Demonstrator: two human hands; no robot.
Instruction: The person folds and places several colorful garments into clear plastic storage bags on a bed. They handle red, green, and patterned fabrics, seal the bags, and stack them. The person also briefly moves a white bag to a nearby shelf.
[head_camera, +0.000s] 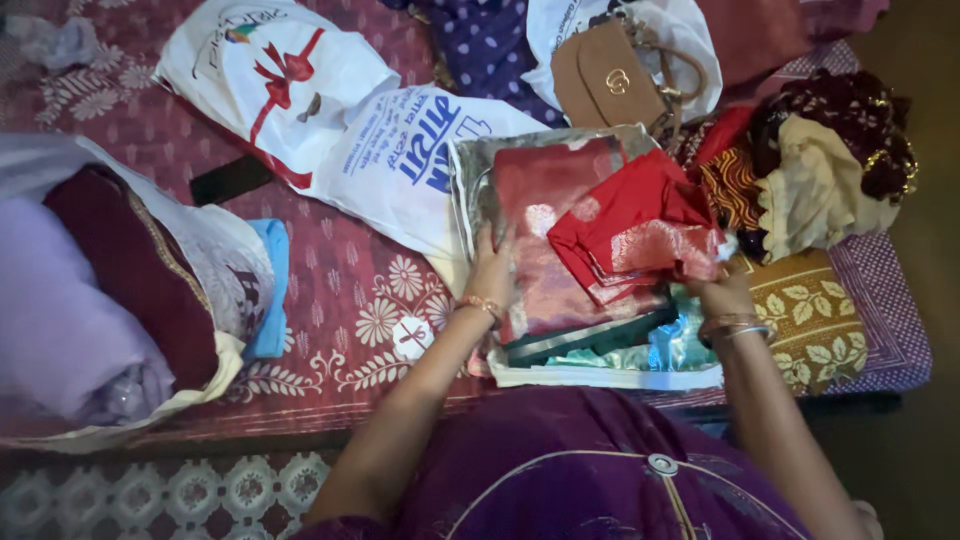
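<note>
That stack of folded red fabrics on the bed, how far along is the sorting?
Done: several folded pieces lie stacked in front of the person. In hand: the left hand rests on a clear-wrapped maroon fabric, and the right hand holds the folded red cloth. Left: a loose heap of clothes and the bags beyond lie untouched.

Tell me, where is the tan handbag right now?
In the head view the tan handbag lies at the top, right of centre, on a white plastic bag, just beyond the stack of packed red fabrics under the person's hands.

R fingers (722, 283) hidden behind red cloth (630, 215).
</note>
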